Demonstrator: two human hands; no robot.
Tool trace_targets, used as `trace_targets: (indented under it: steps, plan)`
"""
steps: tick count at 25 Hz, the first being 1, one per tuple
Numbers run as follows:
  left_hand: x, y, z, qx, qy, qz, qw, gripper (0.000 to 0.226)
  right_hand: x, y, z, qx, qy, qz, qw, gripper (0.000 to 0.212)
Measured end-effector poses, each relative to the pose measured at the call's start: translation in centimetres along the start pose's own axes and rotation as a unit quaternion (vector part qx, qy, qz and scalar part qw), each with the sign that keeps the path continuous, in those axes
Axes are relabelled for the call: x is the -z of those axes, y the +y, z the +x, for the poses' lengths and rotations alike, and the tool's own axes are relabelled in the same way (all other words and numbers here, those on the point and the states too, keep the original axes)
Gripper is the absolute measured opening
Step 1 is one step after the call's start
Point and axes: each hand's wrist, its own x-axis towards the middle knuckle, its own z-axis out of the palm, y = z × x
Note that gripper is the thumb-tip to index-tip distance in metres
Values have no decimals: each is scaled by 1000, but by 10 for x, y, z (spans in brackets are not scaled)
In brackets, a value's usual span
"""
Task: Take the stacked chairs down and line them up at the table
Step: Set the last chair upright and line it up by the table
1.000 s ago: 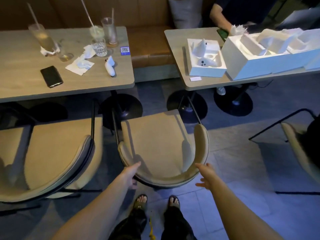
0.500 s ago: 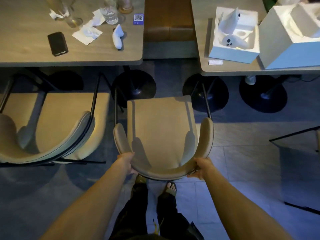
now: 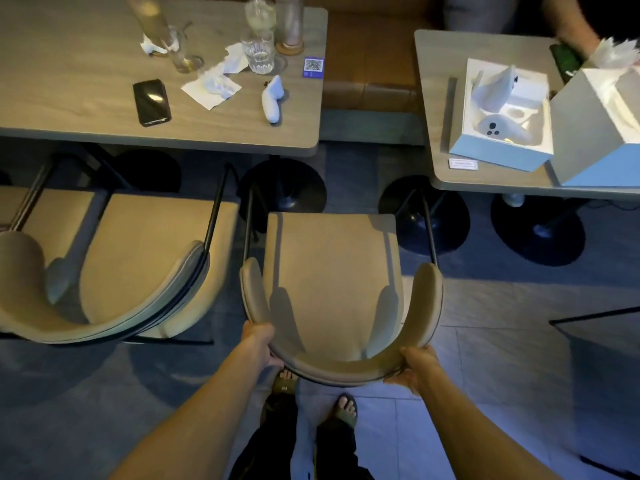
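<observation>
Head view: left hand (image 3: pixel 258 342) and right hand (image 3: pixel 414 370) grasp the chair (image 3: pixel 332 282) backrest, fingers wrapped. Chair faces the tabletop (image 3: pixel 221 133) near its right corner, beside another chair (image 3: pixel 138 258). Final alignment likely remains.

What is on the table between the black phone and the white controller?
In the head view, a crumpled white napkin lies between the phone and the controller.

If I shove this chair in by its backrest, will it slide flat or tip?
Probably slides: both hands, left hand and right hand, grip the beige chair at its curved backrest, so the push is even. Its thin black legs could catch on a floor tile joint and tip it forward.
</observation>
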Motion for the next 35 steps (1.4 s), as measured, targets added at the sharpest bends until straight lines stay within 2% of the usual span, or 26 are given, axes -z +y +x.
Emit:
trace_targets:
  steps: [8,12,19,28,31,35]
  plan:
    - [39,45,16,-13,-3,10,1000,46,-59,-15,-20,17,-9,6,1000,32]
    - [48,61,23,-17,-5,17,1000,44,-77,-22,-16,19,-4,-17,1000,38]
    - [53,77,32,-8,-9,25,1000,43,-93,-30,-15,15,6,-32,999,35]
    - [61,76,31,-5,-16,14,1000,44,-101,-18,-5,7,10,17,1000,52]
    - [63,75,26,-12,-16,3,1000,43,-103,-12,6,-13,7,8,1000,65]
    - [66,72,25,-13,-28,-33,999,43,-103,-10,4,-7,18,-3,1000,64]
